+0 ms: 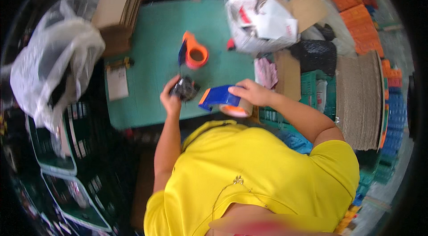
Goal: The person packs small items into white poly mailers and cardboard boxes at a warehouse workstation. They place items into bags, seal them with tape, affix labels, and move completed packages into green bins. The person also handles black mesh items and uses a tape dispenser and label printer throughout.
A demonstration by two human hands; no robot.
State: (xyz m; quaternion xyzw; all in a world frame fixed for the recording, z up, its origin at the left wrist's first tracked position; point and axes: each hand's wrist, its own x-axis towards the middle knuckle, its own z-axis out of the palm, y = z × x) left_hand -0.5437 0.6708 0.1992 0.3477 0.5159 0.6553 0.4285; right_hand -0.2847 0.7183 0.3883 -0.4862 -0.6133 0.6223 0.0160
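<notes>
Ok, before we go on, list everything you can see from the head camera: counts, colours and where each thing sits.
Table: one, green, centre.
Tape dispenser: one, blue, with a brown tape roll, near table edge, in the right hand.
Second tape dispenser: one, orange and blue, mid-table.
Small dark bundle: one, black, in the left hand; kind unclear.
Flat cardboard stack: one, brown, table's far left corner.
White bag of packets: one, table's far right.
Clear plastic bag: one, whitish, left of table.
Corrugated card roll: one, brown, right.
Crates: several, orange, upper right.
Left hand: holds the bundle.
Right hand: grips the blue dispenser.
</notes>
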